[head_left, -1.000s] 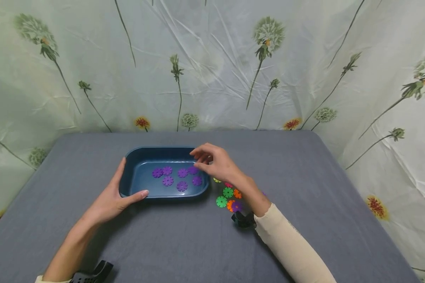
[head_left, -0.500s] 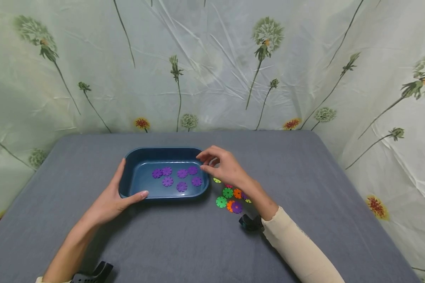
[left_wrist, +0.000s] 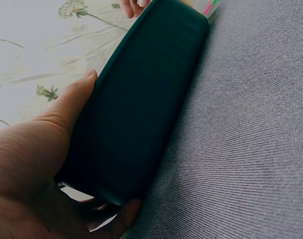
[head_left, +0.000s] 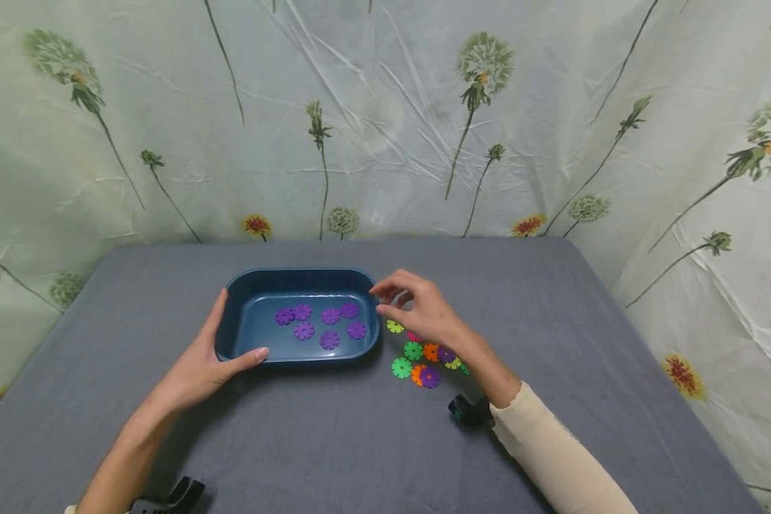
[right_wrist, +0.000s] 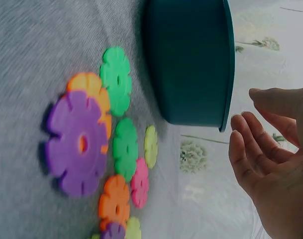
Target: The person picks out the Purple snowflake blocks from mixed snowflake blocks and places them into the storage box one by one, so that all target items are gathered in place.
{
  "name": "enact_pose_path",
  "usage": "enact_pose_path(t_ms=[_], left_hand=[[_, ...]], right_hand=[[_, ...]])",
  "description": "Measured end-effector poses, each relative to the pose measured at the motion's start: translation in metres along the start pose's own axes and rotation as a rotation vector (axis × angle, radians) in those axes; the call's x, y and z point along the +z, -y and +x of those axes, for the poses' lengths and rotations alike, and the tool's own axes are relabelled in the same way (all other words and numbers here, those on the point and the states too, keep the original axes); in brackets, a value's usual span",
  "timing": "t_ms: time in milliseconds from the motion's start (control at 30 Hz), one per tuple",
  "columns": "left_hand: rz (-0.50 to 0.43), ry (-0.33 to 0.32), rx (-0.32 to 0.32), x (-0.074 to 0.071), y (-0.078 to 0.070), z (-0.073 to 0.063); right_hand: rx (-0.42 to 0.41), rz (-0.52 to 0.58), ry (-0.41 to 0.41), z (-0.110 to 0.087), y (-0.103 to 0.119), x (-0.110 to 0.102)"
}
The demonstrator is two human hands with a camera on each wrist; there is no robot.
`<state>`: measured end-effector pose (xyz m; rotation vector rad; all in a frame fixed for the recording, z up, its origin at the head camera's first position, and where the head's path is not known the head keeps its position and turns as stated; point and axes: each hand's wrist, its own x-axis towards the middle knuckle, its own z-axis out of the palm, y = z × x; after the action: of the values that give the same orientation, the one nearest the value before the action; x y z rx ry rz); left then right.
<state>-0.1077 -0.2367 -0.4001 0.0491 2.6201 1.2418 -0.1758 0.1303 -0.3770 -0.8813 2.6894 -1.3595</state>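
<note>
My left hand (head_left: 195, 368) grips the left end of a dark blue plastic basin (head_left: 257, 335), thumb over its near rim and fingers round the side. In the left wrist view the basin's outer wall (left_wrist: 136, 94) fills the middle. Several purple snowflake discs (head_left: 330, 340) lie flat on its floor, toward the right. Just off the basin's right rim hovers my right hand (head_left: 420, 310), fingers loosely bent and thumb apart, with nothing between them. Below that hand, more discs lie on the cloth: green (head_left: 401, 368), orange (right_wrist: 114, 201), pink (right_wrist: 140, 184), yellow (head_left: 395, 326) and purple (right_wrist: 66, 129).
A grey cloth (head_left: 334, 442) covers the table. Behind it hangs a pale curtain (head_left: 398, 121) printed with dandelions. A black wrist device (head_left: 469, 410) sits at the right wrist, and another (head_left: 170, 496) at the left.
My right hand has drawn back to the right, from over the basin's right end to outside its rim, uncovering more coloured discs. The left hand and the basin stay put.
</note>
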Motion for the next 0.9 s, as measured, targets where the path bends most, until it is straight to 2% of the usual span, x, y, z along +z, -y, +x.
enact_pose_path(t_ms=[900], left_hand=[[-0.001,-0.01,-0.002,0.001,0.0,0.0]], right_hand=[[0.082,-0.05,-0.005,-0.038,-0.032,-0.024]])
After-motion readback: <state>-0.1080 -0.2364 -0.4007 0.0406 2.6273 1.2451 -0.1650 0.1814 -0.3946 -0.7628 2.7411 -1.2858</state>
